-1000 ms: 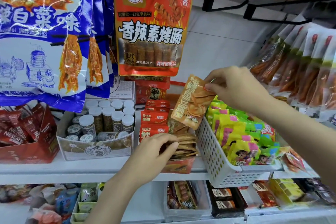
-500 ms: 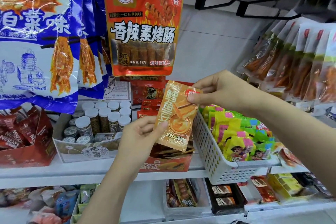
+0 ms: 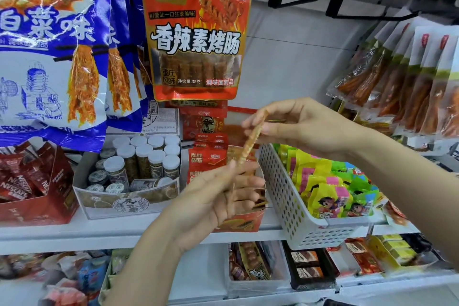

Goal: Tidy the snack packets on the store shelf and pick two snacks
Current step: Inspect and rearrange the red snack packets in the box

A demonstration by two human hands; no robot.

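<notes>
Orange snack packet (image 3: 250, 141) held edge-on between two hands, in front of the shelf (image 3: 74, 233).

Nearest, left hand (image 3: 213, 196) pinching the packet's lower end, fingers loosely spread; right hand (image 3: 298, 126) pinching its top edge. Behind, red display box (image 3: 241, 222) of packets, white perforated basket (image 3: 285, 196) just beside it; farther back, hanging red sausage pack (image 3: 196, 32).

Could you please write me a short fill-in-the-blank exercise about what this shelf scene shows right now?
1. The orange snack packet is held by ____ hands.
2. The white perforated basket sits to the ____ of the red display box.
3. The jars in the cardboard tray have ____ lids.

Missing words: both; right; white
</notes>
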